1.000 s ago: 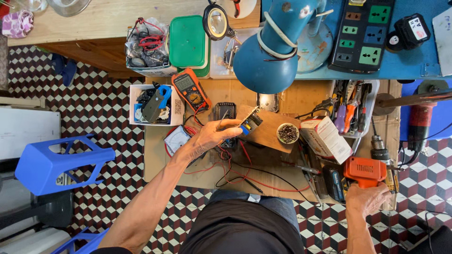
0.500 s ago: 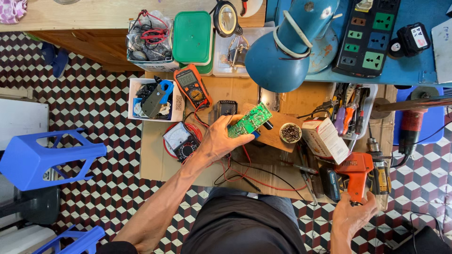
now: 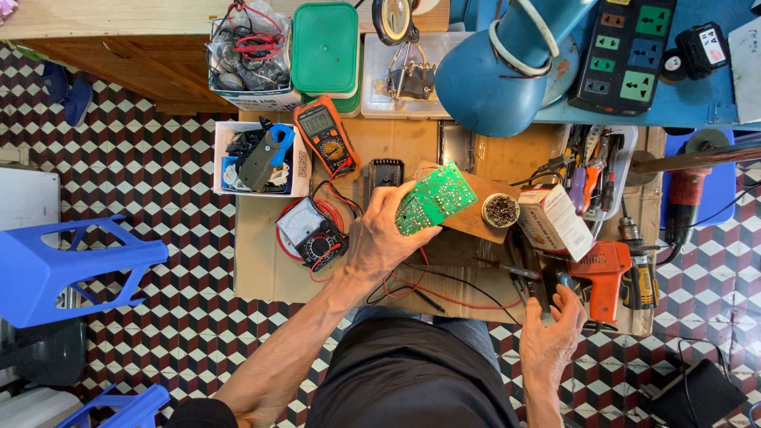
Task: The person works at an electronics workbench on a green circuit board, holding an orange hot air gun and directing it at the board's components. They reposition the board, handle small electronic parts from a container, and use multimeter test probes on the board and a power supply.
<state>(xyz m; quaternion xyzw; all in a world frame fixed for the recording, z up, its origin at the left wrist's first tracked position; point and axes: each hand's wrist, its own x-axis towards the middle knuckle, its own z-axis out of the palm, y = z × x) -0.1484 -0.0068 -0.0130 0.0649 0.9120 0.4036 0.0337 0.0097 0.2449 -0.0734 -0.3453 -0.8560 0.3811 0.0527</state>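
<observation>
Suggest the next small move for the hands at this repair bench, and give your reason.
Probably close the right hand on the dark-handled tool under its fingertips: the left hand already holds the green circuit board flat above the bench.

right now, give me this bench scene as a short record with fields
left hand: left hand holds a green circuit board, raised over the wooden block
right hand: right hand at the bench's near edge, fingers on a dark tool beside the orange soldering gun
meters: orange multimeter behind, analogue meter to the left
lighting: blue desk lamp over the bench
floor: checkered tiles
</observation>
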